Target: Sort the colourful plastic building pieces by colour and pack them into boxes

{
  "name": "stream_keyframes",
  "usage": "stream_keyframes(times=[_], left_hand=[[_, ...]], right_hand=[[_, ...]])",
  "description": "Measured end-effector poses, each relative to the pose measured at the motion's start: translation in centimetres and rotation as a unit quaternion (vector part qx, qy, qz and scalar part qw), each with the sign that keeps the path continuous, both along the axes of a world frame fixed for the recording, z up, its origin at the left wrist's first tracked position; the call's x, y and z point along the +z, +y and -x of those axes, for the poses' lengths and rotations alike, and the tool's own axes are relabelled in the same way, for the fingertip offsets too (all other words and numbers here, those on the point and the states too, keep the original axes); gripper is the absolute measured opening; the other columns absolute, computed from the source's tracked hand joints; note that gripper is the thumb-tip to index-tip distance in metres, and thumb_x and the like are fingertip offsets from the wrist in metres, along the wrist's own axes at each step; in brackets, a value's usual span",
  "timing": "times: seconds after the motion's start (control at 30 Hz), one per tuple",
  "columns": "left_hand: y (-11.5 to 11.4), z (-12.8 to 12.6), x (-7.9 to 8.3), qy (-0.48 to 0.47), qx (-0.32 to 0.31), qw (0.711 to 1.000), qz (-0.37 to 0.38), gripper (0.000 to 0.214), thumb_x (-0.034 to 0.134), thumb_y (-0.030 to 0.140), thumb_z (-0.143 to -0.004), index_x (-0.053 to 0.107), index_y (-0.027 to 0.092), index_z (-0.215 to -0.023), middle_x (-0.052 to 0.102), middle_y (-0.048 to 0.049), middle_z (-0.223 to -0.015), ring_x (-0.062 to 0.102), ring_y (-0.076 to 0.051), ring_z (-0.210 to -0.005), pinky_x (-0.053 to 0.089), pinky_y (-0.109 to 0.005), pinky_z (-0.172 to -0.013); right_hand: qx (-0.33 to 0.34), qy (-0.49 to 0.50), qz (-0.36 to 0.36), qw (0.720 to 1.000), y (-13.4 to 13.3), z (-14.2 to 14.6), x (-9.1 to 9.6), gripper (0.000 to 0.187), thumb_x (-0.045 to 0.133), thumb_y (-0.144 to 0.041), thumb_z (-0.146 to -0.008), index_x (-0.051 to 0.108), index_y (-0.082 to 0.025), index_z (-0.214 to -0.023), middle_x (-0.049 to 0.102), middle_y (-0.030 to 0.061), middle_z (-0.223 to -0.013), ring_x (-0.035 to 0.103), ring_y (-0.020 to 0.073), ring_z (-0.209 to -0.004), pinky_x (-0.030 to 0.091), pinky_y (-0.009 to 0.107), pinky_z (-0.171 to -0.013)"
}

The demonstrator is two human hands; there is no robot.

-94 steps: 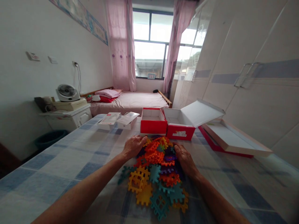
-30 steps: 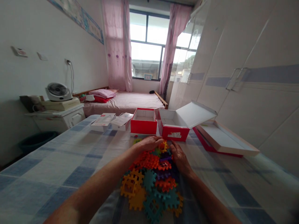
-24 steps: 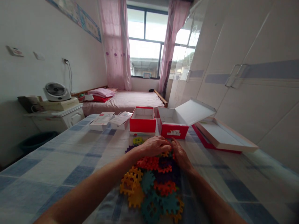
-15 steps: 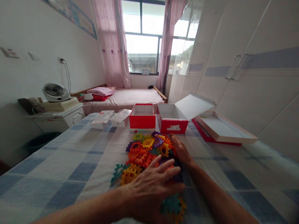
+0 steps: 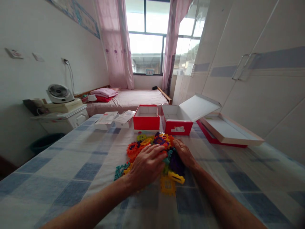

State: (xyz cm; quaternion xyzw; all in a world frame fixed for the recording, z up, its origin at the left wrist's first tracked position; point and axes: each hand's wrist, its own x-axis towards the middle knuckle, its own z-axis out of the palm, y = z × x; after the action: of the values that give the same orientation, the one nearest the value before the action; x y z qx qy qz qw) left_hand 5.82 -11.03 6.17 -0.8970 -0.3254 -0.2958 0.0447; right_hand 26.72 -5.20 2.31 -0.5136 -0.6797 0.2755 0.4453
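Note:
A pile of plastic gear-shaped building pieces (image 5: 133, 152) in red, orange, yellow, purple, green and teal lies on the checked tablecloth. My left hand (image 5: 148, 162) rests over the middle of it, fingers lying across the pieces, and hides part of the heap. Against the right side of the heap is my right hand (image 5: 183, 152), its fingers stretched forward along the edge. A yellow square piece (image 5: 168, 186) lies on the near side, with another yellow piece (image 5: 176, 177) tilted beside it. At the left edge is a teal piece (image 5: 121, 170).
Behind the pile stand an open red box (image 5: 146, 123) and a second red box (image 5: 177, 128) with its lid raised. Two white boxes (image 5: 106, 121) are to their left. A shallow box lid (image 5: 238, 136) lies on the right. Beyond the table is a bed (image 5: 135, 95).
My left hand has moved forward and slightly left onto the heap, its spread fingers drawn closer together. Pieces have shifted, and yellow ones now show at the near side. My right hand stays at the right side.

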Motion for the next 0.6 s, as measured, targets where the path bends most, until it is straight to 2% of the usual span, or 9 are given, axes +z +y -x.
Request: stream_keyframes(times=[0.13, 0.23, 0.3, 0.37, 0.47, 0.53, 0.6], left_hand=[[2.2, 1.3, 0.6, -0.064, 0.085, 0.993, 0.053, 0.027, 0.043, 0.027, -0.090, 0.059, 0.024, -0.111, 0.057, -0.0053, -0.122, 0.054, -0.019, -0.112, 0.044, -0.035, -0.097], [1.9, 3.5, 0.2, -0.088, 0.125, 0.984, 0.090, 0.033, 0.039, 0.032, -0.091, 0.054, 0.024, -0.120, 0.048, -0.0061, -0.133, 0.048, -0.020, -0.118, 0.041, -0.037, -0.101], [0.6, 5.4, -1.0, -0.095, 0.153, 0.979, 0.096, 0.040, 0.041, 0.037, -0.090, 0.047, 0.023, -0.127, 0.041, -0.0082, -0.139, 0.040, -0.024, -0.127, 0.034, -0.044, -0.106], [-1.1, 7.1, -3.1, -0.098, 0.217, 0.963, 0.123, 0.055, 0.047, 0.045, -0.086, 0.036, 0.025, -0.137, 0.031, -0.0091, -0.145, 0.026, -0.029, -0.134, 0.027, -0.053, -0.107], [-3.1, 8.1, -5.9, -0.118, 0.282, 0.933, 0.190, 0.066, 0.043, 0.048, -0.087, 0.019, 0.024, -0.144, 0.026, -0.0103, -0.148, 0.020, -0.030, -0.137, 0.022, -0.056, -0.109], [-3.4, 7.4, -6.7, -0.139, 0.273, 0.926, 0.221, 0.067, 0.040, 0.049, -0.088, 0.015, 0.022, -0.144, 0.022, -0.0100, -0.149, 0.017, -0.028, -0.138, 0.021, -0.052, -0.111], [-2.9, 6.1, -6.4, -0.150, 0.244, 0.923, 0.255, 0.066, 0.037, 0.050, -0.089, 0.016, 0.019, -0.144, 0.021, -0.0107, -0.150, 0.016, -0.027, -0.138, 0.022, -0.049, -0.111]], right_hand=[[-0.006, -0.003, 0.003, 1.000, 0.0, 0.0, -0.2, 0.049, 0.032, -0.054, -0.089, 0.061, -0.021, -0.111, 0.061, 0.0051, -0.115, 0.054, 0.0214, -0.107, 0.035, 0.037, -0.099], [-0.003, 0.002, 0.002, 1.000, 0.0, -0.2, -0.3, 0.050, 0.031, -0.054, -0.089, 0.060, -0.020, -0.112, 0.060, 0.0058, -0.118, 0.052, 0.0218, -0.111, 0.033, 0.038, -0.101], [-0.004, 0.006, 0.002, 1.000, 0.1, -0.2, -0.3, 0.051, 0.030, -0.054, -0.089, 0.058, -0.020, -0.114, 0.059, 0.0061, -0.120, 0.051, 0.0217, -0.113, 0.032, 0.038, -0.102], [-0.006, 0.006, 0.003, 1.000, 0.1, -0.2, -0.4, 0.051, 0.029, -0.054, -0.090, 0.057, -0.020, -0.115, 0.058, 0.0062, -0.120, 0.050, 0.0217, -0.114, 0.032, 0.038, -0.103], [-0.006, 0.002, 0.002, 1.000, 0.3, 0.0, -0.6, 0.051, 0.030, -0.055, -0.089, 0.057, -0.020, -0.115, 0.058, 0.0065, -0.120, 0.050, 0.0218, -0.114, 0.031, 0.038, -0.103], [-0.011, 0.000, 0.001, 1.000, 0.3, 0.2, -0.6, 0.051, 0.031, -0.055, -0.089, 0.057, -0.020, -0.115, 0.058, 0.0068, -0.121, 0.050, 0.0219, -0.114, 0.030, 0.038, -0.104], [-0.017, 0.001, -0.001, 1.000, 0.3, 0.2, -0.6, 0.052, 0.032, -0.056, -0.089, 0.057, -0.019, -0.115, 0.058, 0.0069, -0.121, 0.050, 0.0223, -0.113, 0.031, 0.038, -0.103]])
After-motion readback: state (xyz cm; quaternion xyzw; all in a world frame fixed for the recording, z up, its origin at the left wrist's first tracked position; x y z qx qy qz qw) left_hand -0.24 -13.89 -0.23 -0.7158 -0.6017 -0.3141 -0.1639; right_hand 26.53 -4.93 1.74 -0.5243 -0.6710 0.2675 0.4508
